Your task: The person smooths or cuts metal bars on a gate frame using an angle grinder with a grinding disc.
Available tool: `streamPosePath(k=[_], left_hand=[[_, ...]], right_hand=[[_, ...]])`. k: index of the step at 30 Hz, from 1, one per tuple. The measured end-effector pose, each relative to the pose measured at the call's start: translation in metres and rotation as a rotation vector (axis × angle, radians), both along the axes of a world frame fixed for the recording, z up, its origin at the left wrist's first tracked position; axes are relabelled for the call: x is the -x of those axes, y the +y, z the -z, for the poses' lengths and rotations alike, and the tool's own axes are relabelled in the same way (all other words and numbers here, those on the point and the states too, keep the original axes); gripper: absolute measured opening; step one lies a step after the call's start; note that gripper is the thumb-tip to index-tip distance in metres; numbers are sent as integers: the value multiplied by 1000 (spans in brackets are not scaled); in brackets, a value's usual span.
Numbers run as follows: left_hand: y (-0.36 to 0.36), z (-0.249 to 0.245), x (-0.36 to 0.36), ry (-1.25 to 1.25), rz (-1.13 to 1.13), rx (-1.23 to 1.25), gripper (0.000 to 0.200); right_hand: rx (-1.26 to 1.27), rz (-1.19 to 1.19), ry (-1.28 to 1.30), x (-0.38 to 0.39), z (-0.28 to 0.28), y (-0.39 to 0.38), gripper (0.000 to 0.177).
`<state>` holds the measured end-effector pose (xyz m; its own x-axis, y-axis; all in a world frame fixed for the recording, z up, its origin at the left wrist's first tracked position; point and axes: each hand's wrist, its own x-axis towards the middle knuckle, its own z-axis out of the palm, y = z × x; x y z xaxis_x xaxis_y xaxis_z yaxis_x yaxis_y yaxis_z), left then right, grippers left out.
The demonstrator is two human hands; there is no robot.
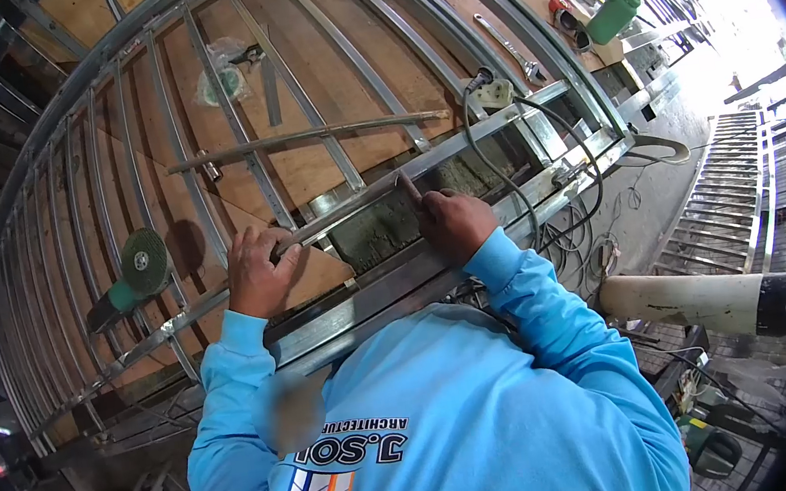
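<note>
Clamps thin steel bar lying on the curved frame, left hand curled shut round one end, right hand pinching the other; probably stiff, light, slick, best held at both ends

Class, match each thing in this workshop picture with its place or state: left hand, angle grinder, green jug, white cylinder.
Things: 1 left hand; 2 angle grinder; 3 green jug; 4 white cylinder.
Places or states: A far top-right corner; B closed on the metal bar; C lying at left, disc up; D lower right, on its side.
Pairs: 1-B; 2-C; 3-A; 4-D.
</note>
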<state>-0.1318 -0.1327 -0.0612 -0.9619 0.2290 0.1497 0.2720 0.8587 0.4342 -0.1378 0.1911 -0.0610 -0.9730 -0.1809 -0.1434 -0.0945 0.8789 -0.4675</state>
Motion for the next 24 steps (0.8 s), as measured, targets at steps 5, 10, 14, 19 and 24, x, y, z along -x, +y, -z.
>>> streamPosePath(k=[5, 10, 14, 19, 24], left_hand=[[8, 7, -2, 58, -28, 16, 22], [13, 11, 0, 84, -17, 42, 21], [7, 11, 3, 57, 29, 26, 21], [6, 8, 7, 32, 64, -12, 20], [4, 8, 7, 63, 101, -21, 21]], right_hand=[[45, 9, 57, -2, -1, -2, 28], [26, 12, 13, -1, -6, -2, 34], [62, 39, 43, -3, 2, -2, 36], [79, 78, -29, -3, -3, -3, 30], [68, 129, -6, -5, -1, -7, 29]])
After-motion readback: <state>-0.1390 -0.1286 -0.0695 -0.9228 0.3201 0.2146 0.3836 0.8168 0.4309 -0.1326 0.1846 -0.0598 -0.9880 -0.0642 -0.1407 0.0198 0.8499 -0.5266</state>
